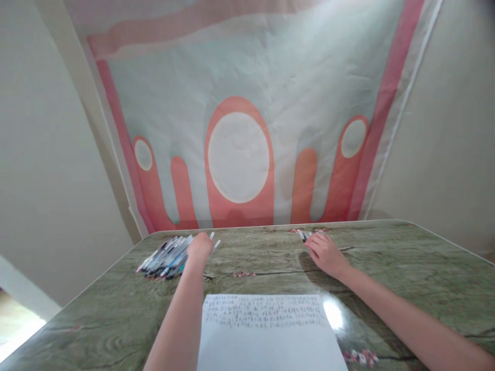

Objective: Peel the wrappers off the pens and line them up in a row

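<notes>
A pile of pens (165,258), mostly clear or white barrels with some dark and blue ones, lies at the left of the table. Over the pile's right end is my left hand (199,248), curled closed, its fingertips hidden. Two white pen ends (215,246) stick out past it on the right, so it appears to grip pens. Farther right, near the table's back edge, my right hand (325,253) has its fingers pressed together around a few white and dark pens (303,235). These seem to touch the tabletop.
A sheet of paper (266,345) with rows of handwriting across its top lies at the front centre of the wood-patterned table (263,257). Behind the table's back edge hangs a pink and grey printed cloth (286,118). Light glares beside the paper.
</notes>
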Demonstrator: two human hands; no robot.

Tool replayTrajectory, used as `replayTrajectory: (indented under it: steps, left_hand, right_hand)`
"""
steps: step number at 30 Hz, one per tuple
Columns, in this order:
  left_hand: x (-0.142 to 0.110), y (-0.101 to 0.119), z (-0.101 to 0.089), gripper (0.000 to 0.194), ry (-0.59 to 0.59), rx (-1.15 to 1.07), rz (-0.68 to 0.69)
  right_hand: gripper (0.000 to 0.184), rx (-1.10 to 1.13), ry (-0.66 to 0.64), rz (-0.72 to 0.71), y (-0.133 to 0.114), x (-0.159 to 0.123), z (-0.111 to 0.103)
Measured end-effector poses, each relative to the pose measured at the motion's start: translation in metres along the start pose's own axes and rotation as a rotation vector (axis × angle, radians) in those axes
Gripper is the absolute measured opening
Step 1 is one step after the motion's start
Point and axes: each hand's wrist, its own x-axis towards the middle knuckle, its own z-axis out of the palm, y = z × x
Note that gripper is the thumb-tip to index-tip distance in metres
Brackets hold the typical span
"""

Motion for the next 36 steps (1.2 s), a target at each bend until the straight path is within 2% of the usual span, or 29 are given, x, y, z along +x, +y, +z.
replayTrajectory:
  steps: [2, 4, 5, 8, 10, 12, 13, 15, 18, 21, 27, 32, 36]
  left_hand:
    - [-0.003, 0.020, -0.003, 0.024, 0.005, -0.084, 0.089]
    - [-0.015, 0.050, -0.003, 0.024, -0.035, -0.303, 0.194]
    - [-0.024, 0.066, -0.001, 0.024, -0.092, -0.436, 0.237]
    - [-0.064, 0.116, 0.012, 0.023, -0.364, -0.798, 0.322]
    - [-0.092, 0.141, 0.023, 0.026, -0.622, -0.988, 0.348]
    - [-0.117, 0.157, 0.035, 0.032, -0.837, -1.132, 0.307]
    - [-0.126, 0.162, 0.040, 0.034, -0.922, -1.171, 0.283]
    - [-0.138, 0.167, 0.048, 0.037, -1.015, -1.240, 0.228]
    - [-0.145, 0.170, 0.056, 0.039, -1.072, -1.318, 0.130]
    - [-0.147, 0.172, 0.059, 0.038, -1.078, -1.361, 0.069]
    - [-0.151, 0.174, 0.065, 0.037, -1.031, -1.386, 0.068]
    - [-0.151, 0.172, 0.071, 0.043, -1.018, -1.351, 0.061]
    - [-0.150, 0.171, 0.069, 0.044, -1.057, -1.377, -0.018]
  right_hand:
    - [0.025, 0.025, 0.042, 0.047, 0.001, 0.001, 0.000]
    - [0.025, 0.073, 0.092, 0.106, 0.001, 0.003, -0.001]
    - [0.025, 0.113, 0.114, 0.137, 0.000, 0.004, -0.002]
    - [0.027, 0.361, 0.104, 0.243, -0.005, 0.008, -0.005]
    - [0.033, 0.649, -0.030, 0.315, -0.012, 0.010, -0.008]
    - [0.040, 0.942, -0.184, 0.385, -0.022, 0.012, -0.009]
    - [0.041, 1.041, -0.222, 0.418, -0.027, 0.012, -0.009]
    - [0.038, 1.141, -0.230, 0.483, -0.035, 0.011, -0.008]
    - [0.034, 1.226, -0.210, 0.581, -0.045, 0.009, -0.003]
    - [0.036, 1.299, -0.222, 0.648, -0.049, 0.007, 0.000]
    - [0.041, 1.325, -0.247, 0.704, -0.050, 0.004, 0.004]
    - [0.041, 1.322, -0.242, 0.732, -0.050, 0.002, 0.009]
    - [0.038, 1.296, -0.152, 0.782, -0.039, 0.004, 0.011]
